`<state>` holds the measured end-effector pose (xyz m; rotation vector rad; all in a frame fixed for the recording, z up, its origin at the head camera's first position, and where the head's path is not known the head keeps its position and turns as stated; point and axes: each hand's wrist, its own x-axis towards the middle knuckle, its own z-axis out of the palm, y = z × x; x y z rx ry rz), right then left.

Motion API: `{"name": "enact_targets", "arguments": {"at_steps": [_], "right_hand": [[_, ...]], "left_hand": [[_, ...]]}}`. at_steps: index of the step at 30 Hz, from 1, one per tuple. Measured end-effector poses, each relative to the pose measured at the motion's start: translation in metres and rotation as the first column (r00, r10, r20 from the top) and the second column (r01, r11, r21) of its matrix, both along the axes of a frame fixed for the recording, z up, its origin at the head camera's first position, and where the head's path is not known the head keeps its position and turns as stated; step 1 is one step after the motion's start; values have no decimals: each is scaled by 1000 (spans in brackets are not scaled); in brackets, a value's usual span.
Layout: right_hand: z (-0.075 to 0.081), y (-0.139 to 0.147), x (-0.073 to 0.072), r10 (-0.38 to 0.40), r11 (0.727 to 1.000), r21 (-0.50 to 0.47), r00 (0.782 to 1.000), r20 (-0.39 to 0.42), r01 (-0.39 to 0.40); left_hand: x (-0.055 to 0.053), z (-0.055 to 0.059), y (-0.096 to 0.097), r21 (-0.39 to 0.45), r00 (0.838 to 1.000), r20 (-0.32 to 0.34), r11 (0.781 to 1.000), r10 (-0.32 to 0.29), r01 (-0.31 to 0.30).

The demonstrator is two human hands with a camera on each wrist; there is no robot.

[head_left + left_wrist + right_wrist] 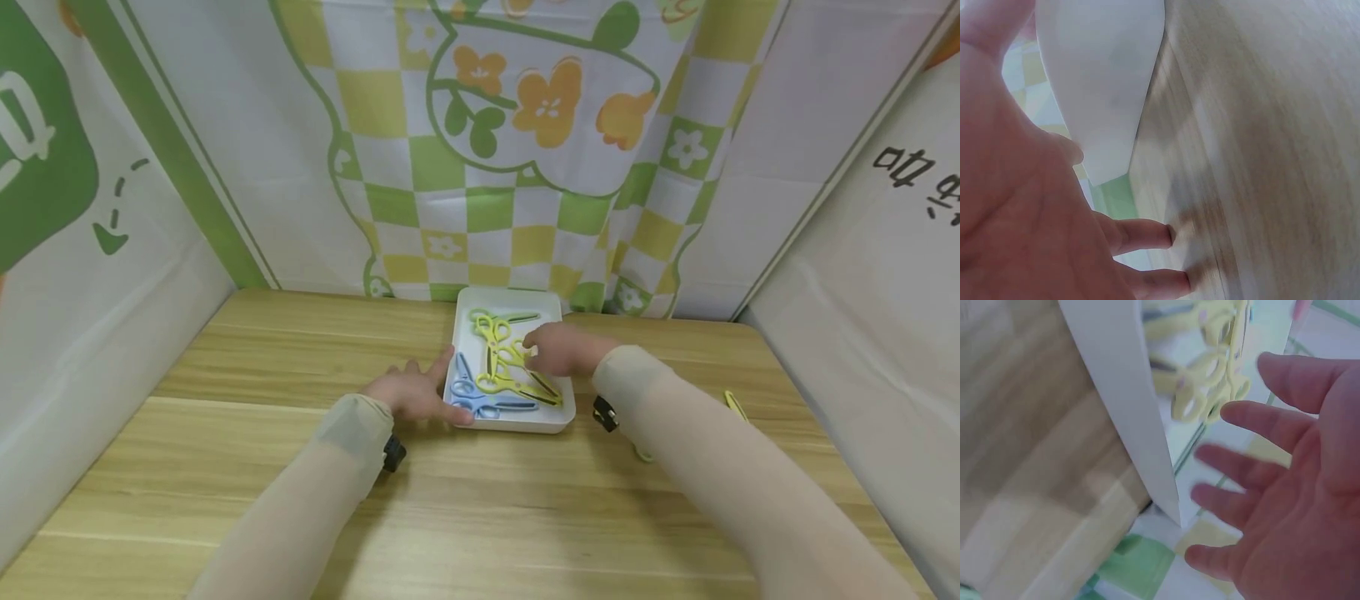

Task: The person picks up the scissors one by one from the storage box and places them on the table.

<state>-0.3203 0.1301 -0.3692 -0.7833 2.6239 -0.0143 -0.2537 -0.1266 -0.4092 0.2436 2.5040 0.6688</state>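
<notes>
A white tray [519, 426] holds several pairs of scissors: blue scissors [487, 403] at the front left, yellow scissors [517, 386] through the middle, and green scissors [522, 317] at the back. My left hand [408, 394] rests at the tray's left side, thumb over the front-left corner and fingers spread. In the left wrist view, two fingers [1147, 234] stretch out toward the tabletop beside the tray wall. Over the tray's right part hovers my right hand [558, 350], its fingers loosely extended and holding nothing in the right wrist view, close to the yellow handles [1188, 403].
To the right on the wooden table [247, 467] lies a yellow piece [736, 406], partly behind my right forearm. A yellow-green loop [643, 454] peeks out under that forearm. A checkered floral curtain [487, 208] hangs behind the tray, with white fabric walls at both sides.
</notes>
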Motion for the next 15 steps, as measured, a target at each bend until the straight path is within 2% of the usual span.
{"name": "enact_targets", "arguments": {"at_steps": [2,5,7,10,15], "right_hand": [[3,-1,-7,0,1000,18,999,-45,1],[5,-7,-16,-51,996,63,995,-90,56],[6,-13,-21,-121,987,91,988,-91,129],[8,-23,-26,-179,976,113,980,-87,189],[9,-37,-28,-220,969,97,972,-84,228]], "left_hand": [[0,-1,-1,0,1000,-4,1000,-3,3],[0,-1,-1,-2,1000,2,1000,1,-1],[0,-1,-1,-3,1000,6,1000,7,-7],[-1,-1,0,-12,1000,17,1000,18,-17],[-3,-4,0,-20,999,18,999,28,-28]]}}
